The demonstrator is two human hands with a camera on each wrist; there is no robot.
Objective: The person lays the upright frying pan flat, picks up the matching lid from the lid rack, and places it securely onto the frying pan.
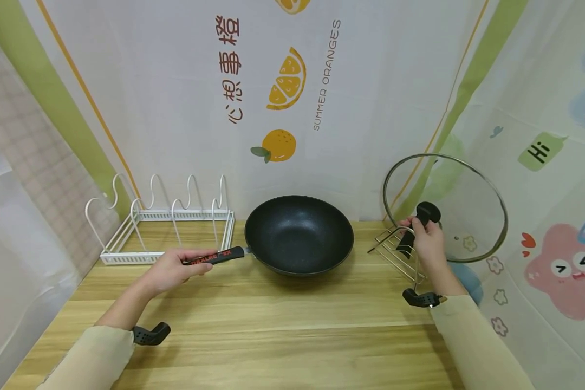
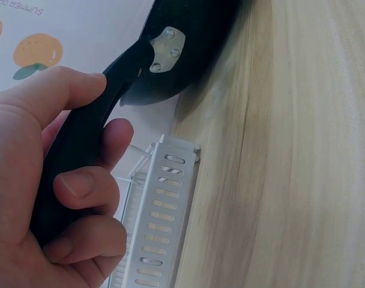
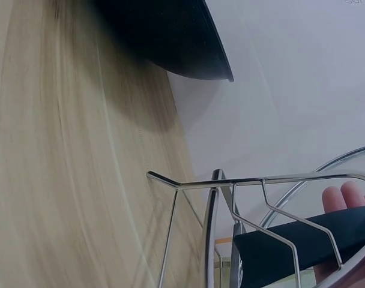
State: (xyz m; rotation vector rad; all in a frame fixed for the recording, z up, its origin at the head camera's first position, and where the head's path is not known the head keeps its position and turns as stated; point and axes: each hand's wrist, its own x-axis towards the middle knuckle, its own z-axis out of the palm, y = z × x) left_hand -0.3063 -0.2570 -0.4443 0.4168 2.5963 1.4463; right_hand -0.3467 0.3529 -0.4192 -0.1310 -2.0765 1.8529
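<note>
A black wok (image 1: 299, 235) stands near the back of the wooden table, its inside facing up. My left hand (image 1: 173, 271) grips the wok's black handle (image 2: 80, 138), fingers wrapped underneath and thumb along the top. On the right, a glass lid (image 1: 473, 211) with a metal rim leans upright in a gold wire rack (image 3: 230, 182). My right hand (image 1: 429, 241) holds the lid's black handle (image 1: 427, 212) right beside the rack's wires. In the right wrist view, fingertips (image 3: 352, 195) show behind that handle (image 3: 290, 249); the rest of the hand is mostly cut off.
A white rack (image 1: 131, 259) with several curved wire dividers stands at the back left, close to the left hand. A printed curtain (image 1: 190, 135) hangs behind the table (image 1: 292, 336), and another (image 1: 541, 216) hangs along the right side.
</note>
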